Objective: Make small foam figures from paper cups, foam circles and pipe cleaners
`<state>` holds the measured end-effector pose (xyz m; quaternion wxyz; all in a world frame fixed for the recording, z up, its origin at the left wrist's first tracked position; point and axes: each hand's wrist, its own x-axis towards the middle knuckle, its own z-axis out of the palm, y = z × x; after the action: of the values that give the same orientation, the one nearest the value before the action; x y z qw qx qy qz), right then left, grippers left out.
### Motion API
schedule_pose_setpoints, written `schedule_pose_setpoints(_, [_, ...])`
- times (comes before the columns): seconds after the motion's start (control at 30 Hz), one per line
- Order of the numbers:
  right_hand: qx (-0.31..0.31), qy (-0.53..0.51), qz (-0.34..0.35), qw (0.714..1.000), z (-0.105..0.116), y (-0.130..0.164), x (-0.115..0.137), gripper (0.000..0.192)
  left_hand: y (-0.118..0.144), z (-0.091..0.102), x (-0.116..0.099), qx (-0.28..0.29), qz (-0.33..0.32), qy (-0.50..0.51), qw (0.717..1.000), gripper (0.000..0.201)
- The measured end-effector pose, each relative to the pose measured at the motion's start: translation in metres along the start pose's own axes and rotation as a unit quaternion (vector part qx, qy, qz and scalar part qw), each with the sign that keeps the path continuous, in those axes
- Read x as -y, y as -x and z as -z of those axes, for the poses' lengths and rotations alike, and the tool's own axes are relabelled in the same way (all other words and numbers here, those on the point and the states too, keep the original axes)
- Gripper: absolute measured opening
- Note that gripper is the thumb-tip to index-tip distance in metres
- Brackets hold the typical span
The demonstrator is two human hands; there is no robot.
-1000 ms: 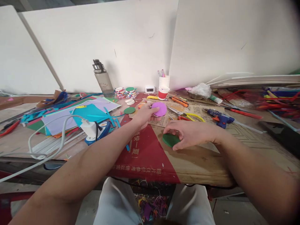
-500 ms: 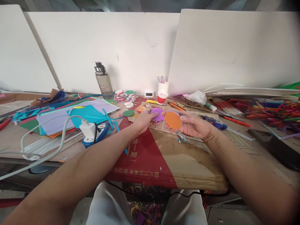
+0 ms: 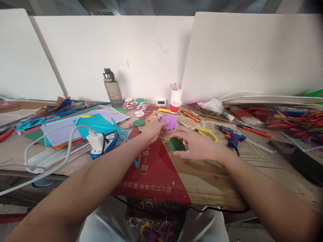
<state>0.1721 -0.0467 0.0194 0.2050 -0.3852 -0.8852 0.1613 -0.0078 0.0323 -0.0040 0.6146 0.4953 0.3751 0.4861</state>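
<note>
My left hand (image 3: 154, 128) is closed on a round purple paper disc (image 3: 169, 122), thumb on its face and the disc facing me. Lower and to the right, my right hand (image 3: 194, 144) grips a green paper disc (image 3: 176, 145) by its right edge between thumb and fingers. That disc is tilted, just above the cardboard. Another green disc (image 3: 138, 122) lies flat left of my left hand, and an orange disc (image 3: 151, 118) shows partly behind that hand. Yellow-handled scissors (image 3: 207, 133) rest beyond my right hand.
A red and brown cardboard sheet (image 3: 156, 174) covers the table's front. To the right lie a blue glue gun (image 3: 234, 137) and a dark phone-like slab (image 3: 295, 158). A power strip (image 3: 107, 144), coloured paper (image 3: 60, 129) and a bottle (image 3: 113, 90) stand or lie left.
My right hand has turned over and moved down and left. Its disc showed orange before; a green face shows now. My left hand still holds the purple disc. The scissors have come into view.
</note>
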Motion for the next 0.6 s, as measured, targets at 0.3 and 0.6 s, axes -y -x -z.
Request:
schedule_pose_setpoints(0.3, [-0.007, 0.034, 0.027, 0.999, -0.009, -0.002, -0.002, 0.050, 0.003, 0.000, -0.007, 0.023, 0.025, -0.031, 0.999, 0.024])
schedule_pose_setpoints(0.6, [-0.200, 0.040, -0.048, 0.978, -0.005, -0.006, -0.013, 0.071, 0.013, -0.008, -0.011, 0.129, 0.019, -0.067, 0.989, 0.044])
